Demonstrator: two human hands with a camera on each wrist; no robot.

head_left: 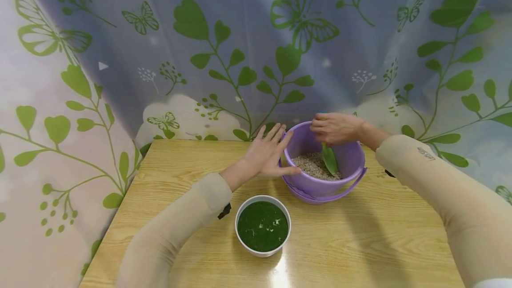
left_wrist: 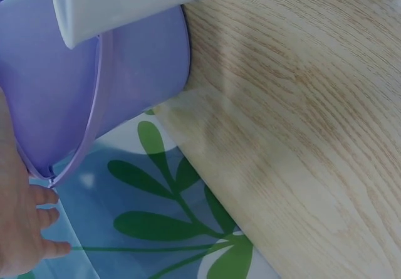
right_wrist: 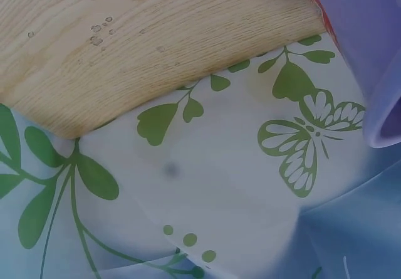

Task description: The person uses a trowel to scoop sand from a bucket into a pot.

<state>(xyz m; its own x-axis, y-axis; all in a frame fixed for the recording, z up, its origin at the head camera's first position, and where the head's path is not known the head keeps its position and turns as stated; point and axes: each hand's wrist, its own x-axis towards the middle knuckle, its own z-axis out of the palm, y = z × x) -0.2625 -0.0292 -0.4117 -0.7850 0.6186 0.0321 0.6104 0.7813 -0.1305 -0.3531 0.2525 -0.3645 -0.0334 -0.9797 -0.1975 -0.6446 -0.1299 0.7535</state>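
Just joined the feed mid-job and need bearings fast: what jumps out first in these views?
The purple bucket at the back of the wooden table, holding pale grainy fill, draws the eye. The right hand holds a green scoop dipped into it, while the left hand rests flat against its side. Nearer the camera sits a white bowl of dark green matter.

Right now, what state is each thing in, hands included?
purple bucket: upright, partly filled with grainy material, handle down.
green scoop: blade in the grains.
white bowl: upright, holds dark green contents.
left hand: fingers straight, flat against the bucket's side.
right hand: over the bucket's rim, gripping the scoop.
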